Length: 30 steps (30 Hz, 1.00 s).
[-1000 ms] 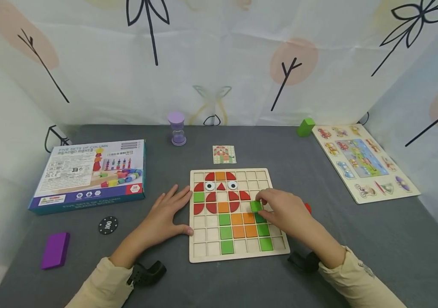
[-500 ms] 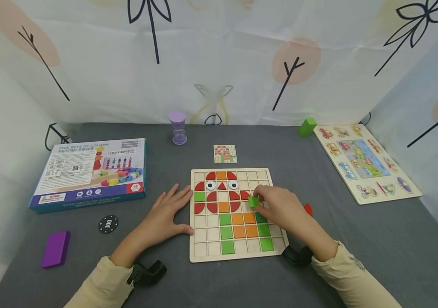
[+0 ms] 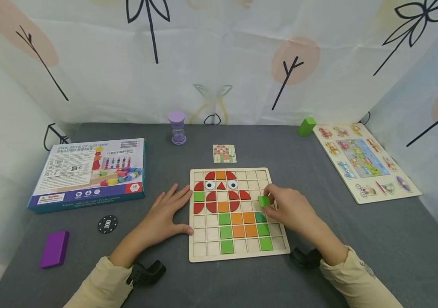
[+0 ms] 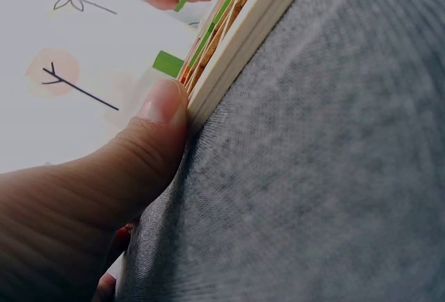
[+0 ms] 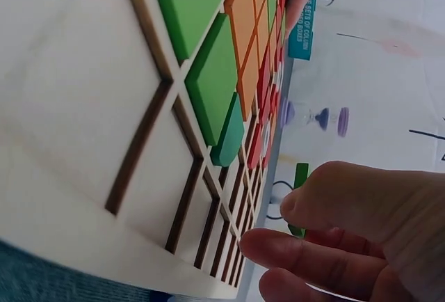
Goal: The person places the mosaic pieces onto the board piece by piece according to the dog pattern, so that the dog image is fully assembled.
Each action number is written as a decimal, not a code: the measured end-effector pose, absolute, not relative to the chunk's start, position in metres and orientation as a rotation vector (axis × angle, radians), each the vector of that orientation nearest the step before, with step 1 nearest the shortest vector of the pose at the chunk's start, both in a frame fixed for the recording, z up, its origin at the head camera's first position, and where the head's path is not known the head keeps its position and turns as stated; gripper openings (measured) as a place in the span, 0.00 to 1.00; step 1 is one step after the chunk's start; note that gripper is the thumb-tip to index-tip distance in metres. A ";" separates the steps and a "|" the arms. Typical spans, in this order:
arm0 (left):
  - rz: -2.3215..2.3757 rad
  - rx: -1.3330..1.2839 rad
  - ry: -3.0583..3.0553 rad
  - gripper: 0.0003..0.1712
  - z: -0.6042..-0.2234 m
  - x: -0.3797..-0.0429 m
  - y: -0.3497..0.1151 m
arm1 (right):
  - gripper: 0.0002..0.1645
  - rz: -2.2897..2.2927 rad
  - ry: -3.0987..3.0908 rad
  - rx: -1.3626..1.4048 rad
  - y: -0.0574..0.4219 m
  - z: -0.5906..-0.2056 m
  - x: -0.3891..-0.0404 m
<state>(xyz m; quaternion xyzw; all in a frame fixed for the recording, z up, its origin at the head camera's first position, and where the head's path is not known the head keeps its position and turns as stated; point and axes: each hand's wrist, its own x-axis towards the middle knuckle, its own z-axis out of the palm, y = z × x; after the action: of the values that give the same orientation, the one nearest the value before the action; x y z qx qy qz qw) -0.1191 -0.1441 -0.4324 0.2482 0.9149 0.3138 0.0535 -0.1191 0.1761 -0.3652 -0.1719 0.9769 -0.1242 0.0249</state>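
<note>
My right hand point(image 3: 294, 210) pinches a green square tile point(image 3: 264, 201) between thumb and fingers, above the right part of a wooden grid board point(image 3: 211, 247). In the right wrist view the tile point(image 5: 300, 177) is held edge-on, apart from the board. Just below it in the head view, a darker green piece point(image 3: 260, 217) lies in a cell, filling only part of it. My left hand point(image 3: 165, 216) is spread at the board's left edge, its thumb and fingertips touching the rim. Red curved pieces, orange squares point(image 3: 236, 218), green squares point(image 3: 227, 247) and two eye pieces point(image 3: 232, 185) fill other cells.
Behind the board lies a small pattern card point(image 3: 224, 153), with a purple sand timer point(image 3: 177, 128) farther back. A box point(image 3: 92, 173), a black chip point(image 3: 108, 224) and a purple block point(image 3: 54, 250) are left. A green block point(image 3: 306, 127) and picture board point(image 3: 365, 162) are right.
My right hand moved slightly left with the green tile, then back right, showing more of the darker green piece. The red piece beside that hand is now out of sight. My left hand stayed still.
</note>
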 end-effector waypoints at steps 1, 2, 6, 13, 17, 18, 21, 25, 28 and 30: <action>0.955 0.752 2.778 0.57 -0.432 -0.119 -0.144 | 0.15 -0.382 3.023 -0.538 0.176 -0.365 -0.119; 0.953 0.749 2.777 0.57 -0.432 -0.119 -0.145 | 0.15 -0.383 3.025 -0.545 0.177 -0.365 -0.119; 0.947 0.737 2.770 0.57 -0.432 -0.119 -0.146 | 0.15 -0.390 3.023 -0.572 0.175 -0.366 -0.121; 0.927 0.721 2.759 0.57 -0.431 -0.119 -0.146 | 0.15 -0.399 3.028 -0.599 0.164 -0.361 -0.128; 0.926 0.723 2.760 0.57 -0.432 -0.120 -0.147 | 0.14 -0.362 3.025 -0.604 0.155 -0.361 -0.137; 0.925 0.722 2.761 0.57 -0.432 -0.120 -0.147 | 0.14 -0.344 3.027 -0.598 0.153 -0.361 -0.141; 0.926 0.723 2.763 0.57 -0.432 -0.120 -0.146 | 0.13 -0.267 3.028 -0.577 0.147 -0.363 -0.152; 0.929 0.726 2.758 0.57 -0.431 -0.119 -0.145 | 0.13 -0.185 2.987 -0.539 0.140 -0.363 -0.163; 0.930 0.727 2.755 0.57 -0.430 -0.119 -0.144 | 0.13 -0.152 2.952 -0.514 0.138 -0.363 -0.167; 0.930 0.726 2.756 0.57 -0.430 -0.119 -0.143 | 0.13 -0.158 2.941 -0.515 0.138 -0.363 -0.167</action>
<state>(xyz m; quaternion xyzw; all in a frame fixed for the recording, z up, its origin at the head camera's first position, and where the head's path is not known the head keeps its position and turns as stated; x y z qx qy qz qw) -0.1188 -0.1434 -0.4295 0.2416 0.9169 0.3095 0.0719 -0.1673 0.1384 -0.3626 -0.1719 0.9808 -0.0528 0.0755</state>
